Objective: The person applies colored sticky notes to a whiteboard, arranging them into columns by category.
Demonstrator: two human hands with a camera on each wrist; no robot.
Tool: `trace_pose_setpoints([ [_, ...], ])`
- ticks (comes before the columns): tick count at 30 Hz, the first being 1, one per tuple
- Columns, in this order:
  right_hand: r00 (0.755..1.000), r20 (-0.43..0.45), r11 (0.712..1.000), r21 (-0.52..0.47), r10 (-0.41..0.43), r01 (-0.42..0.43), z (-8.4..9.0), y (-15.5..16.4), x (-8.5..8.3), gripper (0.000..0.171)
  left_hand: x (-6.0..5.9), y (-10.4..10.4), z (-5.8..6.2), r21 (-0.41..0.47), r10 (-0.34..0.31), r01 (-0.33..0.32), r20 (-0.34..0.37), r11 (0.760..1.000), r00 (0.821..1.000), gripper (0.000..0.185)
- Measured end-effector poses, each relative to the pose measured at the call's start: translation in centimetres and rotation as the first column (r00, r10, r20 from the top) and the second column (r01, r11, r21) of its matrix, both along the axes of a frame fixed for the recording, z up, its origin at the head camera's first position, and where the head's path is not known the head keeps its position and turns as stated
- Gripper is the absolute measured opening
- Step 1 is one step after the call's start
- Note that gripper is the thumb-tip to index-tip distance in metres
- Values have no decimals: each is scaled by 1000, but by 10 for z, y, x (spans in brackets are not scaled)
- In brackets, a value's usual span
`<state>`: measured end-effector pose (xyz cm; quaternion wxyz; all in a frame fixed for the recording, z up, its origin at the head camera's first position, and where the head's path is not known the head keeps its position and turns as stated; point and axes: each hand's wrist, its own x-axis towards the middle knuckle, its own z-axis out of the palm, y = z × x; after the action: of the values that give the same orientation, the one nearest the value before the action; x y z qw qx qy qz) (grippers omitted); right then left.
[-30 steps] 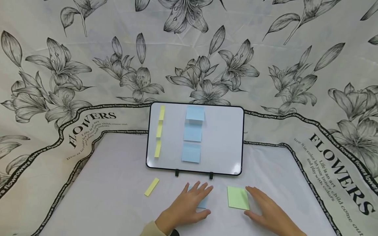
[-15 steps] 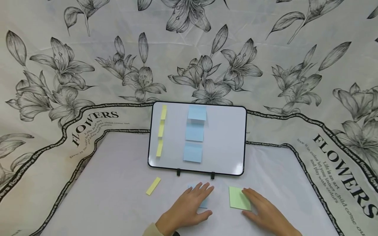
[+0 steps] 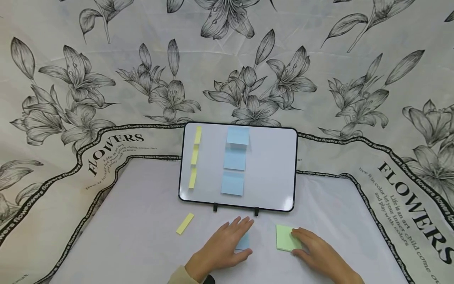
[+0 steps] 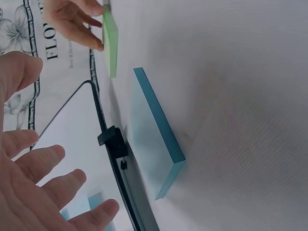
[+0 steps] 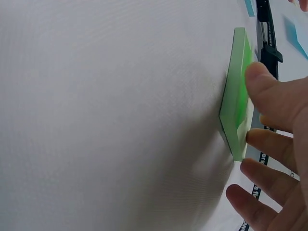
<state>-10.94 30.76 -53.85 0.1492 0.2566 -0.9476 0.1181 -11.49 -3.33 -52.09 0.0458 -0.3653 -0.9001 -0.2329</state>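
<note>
A light green sticky note pad (image 3: 285, 238) lies on the white cloth. My right hand (image 3: 317, 250) is over its right side, fingertips at the top sheet. In the right wrist view the thumb (image 5: 260, 77) is beside the pad's face, a finger touches near the lower corner, and the other fingers are spread. My left hand (image 3: 223, 246) hovers with fingers extended over a blue sticky note pad (image 3: 244, 242), partly hiding it. The left wrist view shows a gap between those fingers and the blue pad (image 4: 151, 139); nothing is held there.
Behind the pads, a black-framed whiteboard (image 3: 269, 169) stands on small black feet. It bears a column of yellow strips (image 3: 194, 155) and a column of blue notes (image 3: 234, 158). A thin yellow strip pad (image 3: 185, 224) lies at left. Flower-printed cloth (image 3: 149, 71) hangs behind.
My right hand has moved left from the green pad's edge onto its right side, its fingers bending slightly. The left hand stays over the blue pad, shifting slightly. The head view has shifted a little.
</note>
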Motion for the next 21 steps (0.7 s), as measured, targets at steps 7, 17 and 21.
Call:
trace_pose_setpoints([
  [7,999,-39,1000,-6,31,-31,5,-1,-2,25,-2,6,2,-4,-29,29,14,1000,999,73],
  [17,998,57,997,-75,-25,30,8,-14,-13,19,-7,33,-2,-83,-159,160,21,984,987,53],
  [21,991,112,993,-84,-69,78,10,-18,-13,14,-7,46,-7,-147,-238,234,-8,961,971,41],
])
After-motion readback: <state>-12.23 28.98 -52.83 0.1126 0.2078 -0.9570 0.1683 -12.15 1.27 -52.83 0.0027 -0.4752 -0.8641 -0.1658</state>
